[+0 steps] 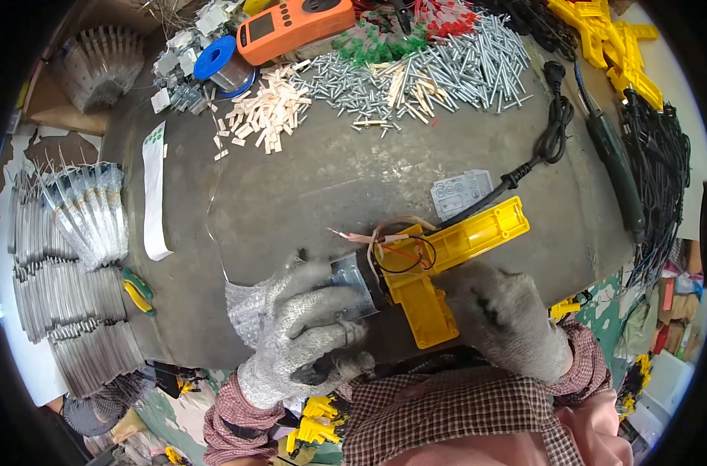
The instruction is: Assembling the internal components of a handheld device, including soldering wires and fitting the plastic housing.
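Note:
A yellow plastic housing half [423,307] lies open side up near the table's front, with pink and white wires [388,242] and a thin black loop at its junction. A black power cord [477,208] runs into it. My left hand [303,322], in a grey-white knit glove, closes over a flat part in clear wrap [353,281] that meets the housing's left side. Bubble wrap [244,311] shows beside that hand. Right of the housing, my gloved right hand [512,318] is curled, its fingertips blurred and what they hold hidden.
Screws [485,66], pale strips [272,109], a solder spool [217,62] and an orange meter [295,31] line the back. Stacked metal parts [70,295] and green-yellow cutters [138,291] stand left. A clear plastic piece [460,193] lies behind the housing; a dark corded tool [617,167] is right.

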A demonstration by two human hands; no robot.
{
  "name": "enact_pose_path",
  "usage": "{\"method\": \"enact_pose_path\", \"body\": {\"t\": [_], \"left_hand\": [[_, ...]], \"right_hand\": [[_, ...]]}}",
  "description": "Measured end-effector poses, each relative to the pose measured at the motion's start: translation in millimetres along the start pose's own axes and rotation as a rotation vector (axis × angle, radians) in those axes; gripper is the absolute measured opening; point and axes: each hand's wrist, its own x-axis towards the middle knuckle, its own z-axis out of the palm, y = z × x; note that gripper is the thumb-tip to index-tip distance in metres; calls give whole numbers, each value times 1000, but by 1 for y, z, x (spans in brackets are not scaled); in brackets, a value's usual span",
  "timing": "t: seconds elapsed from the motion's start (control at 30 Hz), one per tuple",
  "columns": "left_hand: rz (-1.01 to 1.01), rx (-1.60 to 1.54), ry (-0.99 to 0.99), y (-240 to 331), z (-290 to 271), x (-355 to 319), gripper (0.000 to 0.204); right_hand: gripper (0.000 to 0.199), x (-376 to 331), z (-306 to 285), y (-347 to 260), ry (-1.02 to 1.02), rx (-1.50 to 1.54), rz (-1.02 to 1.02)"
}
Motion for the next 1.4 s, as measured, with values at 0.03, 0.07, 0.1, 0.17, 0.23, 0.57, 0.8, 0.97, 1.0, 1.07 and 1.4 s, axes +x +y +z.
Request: {"method": "enact_pose_path", "body": {"t": [0.03, 0.07, 0.1, 0.17, 0.23, 0.57, 0.8, 0.97, 1.0, 1.07, 1.4], "left_hand": [[13, 17, -48, 2, -1, 5, 38], [-8, -65, -134, 3, -1, 3, 48], [-7, -64, -126, 5, 0, 4, 48], [26, 29, -245, 11, 3, 15, 56], [11, 119, -340, 21, 6, 24, 60], [-34, 379, -252, 24, 32, 18, 68], [74, 383, -327, 24, 26, 29, 61], [47, 739, -180, 21, 39, 2, 43], [32, 651, -140, 21, 39, -2, 45], [-344, -721, -167, 15, 60, -17, 40], [98, 550, 126, 11, 58, 6, 74]], "right_hand": [[31, 1, 1, -2, -7, -63, -42], [31, 3, 0, -3, -9, -69, -47], [32, 6, -2, -4, -39, -187, -70], [33, 6, -3, -6, -69, -318, -92], [34, 5, 2, -2, -40, -335, -111], [26, -9, -18, -7, 44, -351, -130], [32, -14, 0, 14, 63, -621, -601], [34, -3, 7, 16, -53, -514, -446], [32, -3, 9, 14, -74, -469, -408], [33, -16, 19, -5, -6, -526, -326], [44, -84, 127, -418, -248, 95, -498]]}}
